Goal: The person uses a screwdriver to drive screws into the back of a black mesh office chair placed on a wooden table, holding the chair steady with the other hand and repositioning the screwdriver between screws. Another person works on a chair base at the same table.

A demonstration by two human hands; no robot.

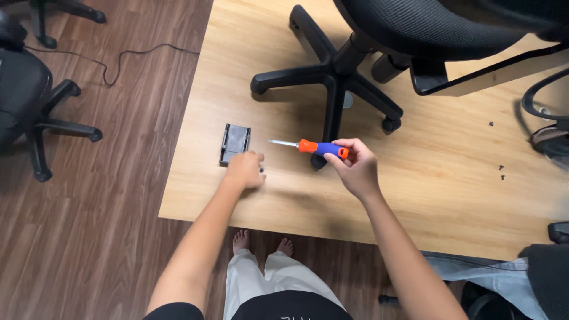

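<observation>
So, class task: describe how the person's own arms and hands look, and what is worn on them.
Both arms are bare from the upper arm down. The left hand and right hand wear no gloves, and no watch or bracelet shows. A short black sleeve edges the left upper arm. Rings are too small to tell.

The screwdriver [311, 146] has a shiny metal shaft and a smooth orange-and-blue plastic handle. The small tray [235, 143] looks like dull dark plastic. The bench [450, 195] is pale, matt wood; the floor [106, 225] is darker wood-grain plank.
</observation>
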